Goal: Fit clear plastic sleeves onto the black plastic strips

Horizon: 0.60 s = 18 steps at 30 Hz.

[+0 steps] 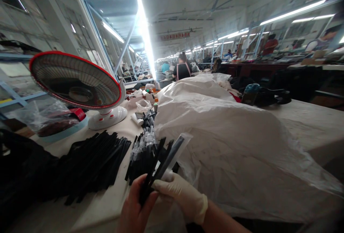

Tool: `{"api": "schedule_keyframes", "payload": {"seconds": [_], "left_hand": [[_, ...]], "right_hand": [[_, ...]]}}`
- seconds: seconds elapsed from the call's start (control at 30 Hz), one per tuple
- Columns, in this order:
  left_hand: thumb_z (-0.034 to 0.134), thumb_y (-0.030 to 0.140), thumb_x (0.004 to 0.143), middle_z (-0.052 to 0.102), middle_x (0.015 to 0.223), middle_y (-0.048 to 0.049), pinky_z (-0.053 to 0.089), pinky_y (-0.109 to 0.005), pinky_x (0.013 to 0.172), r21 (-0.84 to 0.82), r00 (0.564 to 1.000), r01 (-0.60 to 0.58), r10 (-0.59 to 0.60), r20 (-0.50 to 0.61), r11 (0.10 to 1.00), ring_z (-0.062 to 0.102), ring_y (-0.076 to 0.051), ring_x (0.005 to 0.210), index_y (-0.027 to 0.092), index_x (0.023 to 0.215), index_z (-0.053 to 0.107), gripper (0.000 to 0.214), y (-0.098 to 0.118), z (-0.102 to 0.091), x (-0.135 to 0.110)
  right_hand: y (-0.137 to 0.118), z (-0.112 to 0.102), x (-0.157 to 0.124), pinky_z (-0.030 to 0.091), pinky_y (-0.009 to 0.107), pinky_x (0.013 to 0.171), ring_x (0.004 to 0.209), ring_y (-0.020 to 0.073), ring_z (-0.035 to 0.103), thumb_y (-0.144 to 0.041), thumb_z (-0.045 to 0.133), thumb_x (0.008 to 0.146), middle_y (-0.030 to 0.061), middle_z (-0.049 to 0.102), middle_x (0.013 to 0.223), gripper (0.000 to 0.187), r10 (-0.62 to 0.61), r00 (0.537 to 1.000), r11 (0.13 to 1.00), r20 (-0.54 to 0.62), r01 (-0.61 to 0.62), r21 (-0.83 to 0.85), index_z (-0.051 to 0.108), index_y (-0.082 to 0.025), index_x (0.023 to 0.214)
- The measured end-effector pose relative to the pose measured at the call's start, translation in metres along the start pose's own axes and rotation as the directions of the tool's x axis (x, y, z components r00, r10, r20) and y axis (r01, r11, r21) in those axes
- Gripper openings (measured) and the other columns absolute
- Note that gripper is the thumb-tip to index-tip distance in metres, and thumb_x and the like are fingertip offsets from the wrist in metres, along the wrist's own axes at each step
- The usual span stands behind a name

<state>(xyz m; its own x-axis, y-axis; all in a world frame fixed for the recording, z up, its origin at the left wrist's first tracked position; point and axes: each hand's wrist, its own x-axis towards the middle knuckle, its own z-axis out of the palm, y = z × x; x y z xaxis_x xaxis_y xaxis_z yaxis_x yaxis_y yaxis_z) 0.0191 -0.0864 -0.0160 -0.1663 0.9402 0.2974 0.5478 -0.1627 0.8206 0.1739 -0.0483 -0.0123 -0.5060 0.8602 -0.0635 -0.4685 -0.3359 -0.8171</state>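
My bare left hand (137,202) is closed around the lower ends of several flat black strips (153,170). Beside it, my right hand (182,191), in a pale thin glove, pinches a black strip in a clear plastic sleeve (172,154). The sleeved strip leans up and to the right, its clear end standing out past the black. Just beyond my hands lies a pile of strips in clear wrapping (141,150). To the left, a large heap of loose black strips (96,161) is spread on the pale table cover (107,208).
A white and red fan (77,82) stands at the left, near a blue-rimmed tray (67,129) holding plastic-wrapped things. A big translucent plastic sheet (228,132) covers a bulky pile on the right. Dark fabric (21,175) lies at the left edge. A person (182,68) is farther back.
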Motion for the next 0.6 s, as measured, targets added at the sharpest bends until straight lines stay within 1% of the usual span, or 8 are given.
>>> {"api": "schedule_keyframes", "payload": {"seconds": [0.07, 0.13, 0.2, 0.27, 0.33, 0.4, 0.5, 0.6], "left_hand": [[0.064, 0.041, 0.067, 0.068, 0.072, 0.0012, 0.048, -0.028, 0.065, 0.011, 1.0, -0.005, 0.005, 0.015, 1.0, 0.062, -0.022, 0.067, 0.025, 0.091, 0.06, 0.029, -0.002, -0.002, -0.002], [0.066, 0.04, 0.065, 0.065, 0.065, 0.0031, 0.047, -0.027, 0.06, 0.035, 1.0, -0.012, 0.011, 0.028, 0.999, 0.061, -0.021, 0.06, 0.026, 0.084, 0.06, 0.025, -0.005, -0.004, -0.003], [0.065, 0.04, 0.065, 0.065, 0.065, 0.0031, 0.046, -0.027, 0.06, 0.037, 1.0, -0.023, 0.023, 0.009, 0.999, 0.06, -0.02, 0.06, 0.026, 0.083, 0.06, 0.023, -0.007, -0.002, -0.003], [0.063, 0.04, 0.068, 0.066, 0.069, 0.0017, 0.046, -0.028, 0.062, 0.035, 0.999, -0.024, 0.025, -0.033, 0.999, 0.061, -0.021, 0.064, 0.025, 0.085, 0.059, 0.023, -0.006, 0.001, -0.001], [0.062, 0.04, 0.068, 0.066, 0.071, 0.001, 0.046, -0.028, 0.062, 0.04, 0.999, -0.009, 0.011, -0.045, 0.999, 0.061, -0.022, 0.065, 0.025, 0.085, 0.058, 0.023, -0.006, 0.003, -0.002], [0.064, 0.04, 0.067, 0.065, 0.067, 0.0022, 0.045, -0.027, 0.06, 0.037, 1.0, -0.005, 0.005, -0.022, 0.999, 0.06, -0.02, 0.062, 0.026, 0.081, 0.059, 0.021, -0.007, 0.002, -0.006], [0.064, 0.038, 0.068, 0.064, 0.065, 0.0033, 0.044, -0.026, 0.059, 0.022, 1.0, -0.028, 0.028, -0.007, 0.999, 0.059, -0.019, 0.06, 0.027, 0.079, 0.058, 0.017, -0.01, 0.001, -0.014], [0.061, 0.038, 0.071, 0.065, 0.069, 0.0017, 0.044, -0.028, 0.063, 0.047, 0.998, -0.023, 0.025, -0.05, 0.999, 0.06, -0.021, 0.065, 0.026, 0.081, 0.057, 0.016, -0.01, 0.0, -0.013]], "right_hand": [[-0.005, -0.007, 0.0, 0.028, 0.018, 0.045, 0.045, 0.0043, 0.037, -0.049, 0.071, 0.063, -0.0053, 0.048, 0.051, 0.037, 0.006, 0.998, 0.998, -0.055, -0.002, 0.059, 0.057, -0.015, 0.059], [-0.009, -0.013, 0.002, 0.021, 0.018, 0.039, 0.037, 0.0032, 0.024, -0.053, 0.068, 0.065, -0.0092, 0.034, 0.041, 0.045, -0.021, 0.979, 0.982, -0.204, 0.058, 0.18, 0.047, -0.017, 0.05], [-0.008, -0.008, 0.007, 0.023, 0.018, 0.038, 0.036, 0.0032, 0.025, -0.049, 0.072, 0.063, -0.0101, 0.032, 0.04, 0.041, -0.046, 0.936, 0.952, -0.349, 0.146, 0.268, 0.048, -0.017, 0.052], [-0.003, 0.004, 0.01, 0.036, 0.02, 0.048, 0.046, 0.0066, 0.044, -0.044, 0.076, 0.059, -0.0058, 0.05, 0.051, 0.033, -0.066, 0.944, 0.949, -0.322, 0.158, 0.271, 0.059, -0.017, 0.066], [0.0, 0.012, 0.009, 0.042, 0.023, 0.06, 0.059, 0.011, 0.054, -0.04, 0.079, 0.057, -0.0021, 0.06, 0.063, 0.036, -0.066, 0.973, 0.962, -0.221, 0.121, 0.244, 0.064, -0.016, 0.079], [-0.003, 0.013, 0.007, 0.041, 0.023, 0.057, 0.054, 0.0099, 0.052, -0.043, 0.076, 0.061, -0.0034, 0.057, 0.058, 0.032, -0.076, 0.975, 0.96, -0.208, 0.128, 0.248, 0.064, -0.016, 0.075], [-0.004, 0.011, 0.007, 0.03, 0.021, 0.042, 0.039, 0.0064, 0.039, -0.051, 0.07, 0.064, -0.006, 0.047, 0.046, 0.036, -0.064, 0.953, 0.936, -0.295, 0.159, 0.313, 0.057, -0.017, 0.061], [0.005, 0.015, 0.011, 0.033, 0.022, 0.044, 0.044, 0.0073, 0.043, -0.046, 0.072, 0.063, -0.0026, 0.058, 0.061, 0.033, -0.015, 0.974, 0.95, -0.225, 0.085, 0.302, 0.061, -0.018, 0.074]]}}
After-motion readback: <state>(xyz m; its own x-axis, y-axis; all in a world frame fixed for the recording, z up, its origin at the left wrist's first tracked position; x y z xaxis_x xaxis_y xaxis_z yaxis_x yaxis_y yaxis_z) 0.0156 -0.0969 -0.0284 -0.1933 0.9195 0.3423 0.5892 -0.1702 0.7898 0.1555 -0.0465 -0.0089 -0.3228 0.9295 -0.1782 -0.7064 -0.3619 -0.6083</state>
